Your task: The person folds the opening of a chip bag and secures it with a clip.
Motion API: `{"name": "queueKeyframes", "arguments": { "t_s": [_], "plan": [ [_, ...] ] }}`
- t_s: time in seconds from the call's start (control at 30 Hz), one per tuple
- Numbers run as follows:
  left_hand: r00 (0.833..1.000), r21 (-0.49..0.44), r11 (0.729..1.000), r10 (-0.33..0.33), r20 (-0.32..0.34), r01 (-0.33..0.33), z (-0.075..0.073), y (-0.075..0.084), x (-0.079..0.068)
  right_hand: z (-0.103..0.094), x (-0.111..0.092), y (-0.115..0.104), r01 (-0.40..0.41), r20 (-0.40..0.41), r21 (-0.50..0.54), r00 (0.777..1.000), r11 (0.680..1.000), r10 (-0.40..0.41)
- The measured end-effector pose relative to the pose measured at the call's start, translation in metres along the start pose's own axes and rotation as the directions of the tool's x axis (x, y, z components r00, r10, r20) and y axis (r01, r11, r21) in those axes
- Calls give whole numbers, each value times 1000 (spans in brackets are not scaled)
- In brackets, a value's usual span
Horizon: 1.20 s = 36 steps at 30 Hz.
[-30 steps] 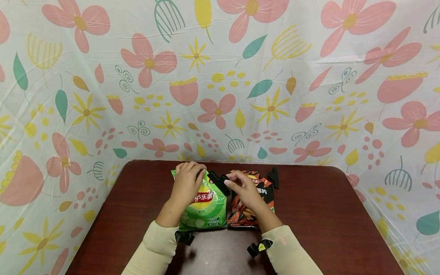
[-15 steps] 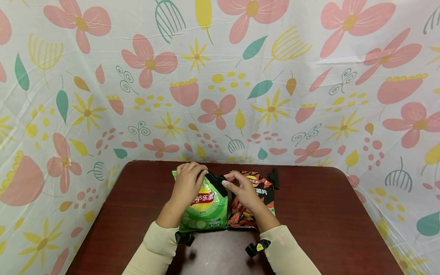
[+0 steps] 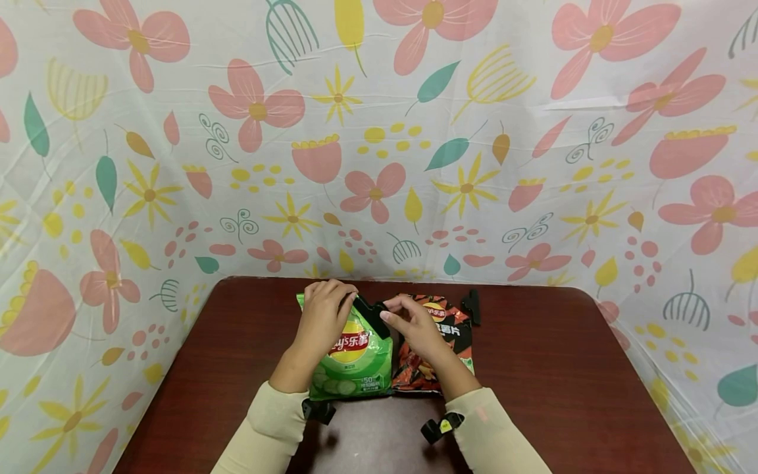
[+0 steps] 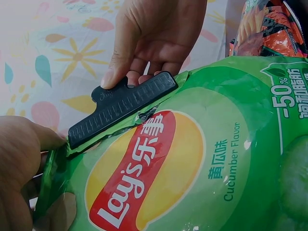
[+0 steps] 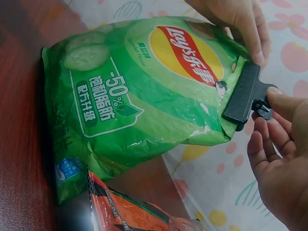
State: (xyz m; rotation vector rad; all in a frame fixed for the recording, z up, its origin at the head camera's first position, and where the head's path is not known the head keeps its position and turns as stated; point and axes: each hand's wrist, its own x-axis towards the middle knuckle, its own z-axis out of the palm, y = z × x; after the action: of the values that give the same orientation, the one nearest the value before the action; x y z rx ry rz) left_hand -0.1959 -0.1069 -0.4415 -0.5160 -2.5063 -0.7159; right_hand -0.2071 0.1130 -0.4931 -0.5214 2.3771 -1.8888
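A green bag of cucumber-flavor potato chips (image 3: 355,375) stands upright on the table. My left hand (image 3: 322,319) grips its top left edge, with the thumb close to one end of a black bag clip (image 4: 122,110). That clip lies along the torn top edge of the bag, slanting down to the right in the head view. My right hand (image 3: 417,326) pinches the clip's handles between thumb and fingers, clearest in the right wrist view. In that view the clip's long bar (image 5: 242,94) covers the bag's top edge.
Right beside the green bag is a red and black chip bag (image 3: 414,372), partly behind my right hand. A second black clip (image 3: 472,306) sits at its upper right corner. The dark red table (image 3: 551,368) meets a flower-patterned cloth (image 3: 379,217) at the back.
My right hand has moved slightly left, bringing the black clip from beside the green bag's upper right corner onto its top edge. The left hand keeps its grip, almost still.
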Motion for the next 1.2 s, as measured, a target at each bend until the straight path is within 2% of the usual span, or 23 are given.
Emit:
{"name": "queueKeyframes", "arguments": {
  "t_s": [0.23,0.47,0.73,0.97,1.2],
  "plan": [
    [1000,-1,1000,-4,8,4,-1,0,0,1,0,-6,-23,8,-1,1000,1000,23],
    [1000,-2,1000,-7,10,7,-1,0,0,0,-9,-38,-16,24,-42,1000,999,17],
    [999,-1,1000,-25,20,25,0,-1,1,2,0,-4,-43,4,-24,999,999,43],
    [999,-13,999,-46,24,46,0,-1,0,3,-1,1,-77,-12,5,997,997,77],
    [998,-63,996,-57,-24,55,-6,-1,0,5,-3,-4,-93,-24,7,995,996,93]
  ]
}}
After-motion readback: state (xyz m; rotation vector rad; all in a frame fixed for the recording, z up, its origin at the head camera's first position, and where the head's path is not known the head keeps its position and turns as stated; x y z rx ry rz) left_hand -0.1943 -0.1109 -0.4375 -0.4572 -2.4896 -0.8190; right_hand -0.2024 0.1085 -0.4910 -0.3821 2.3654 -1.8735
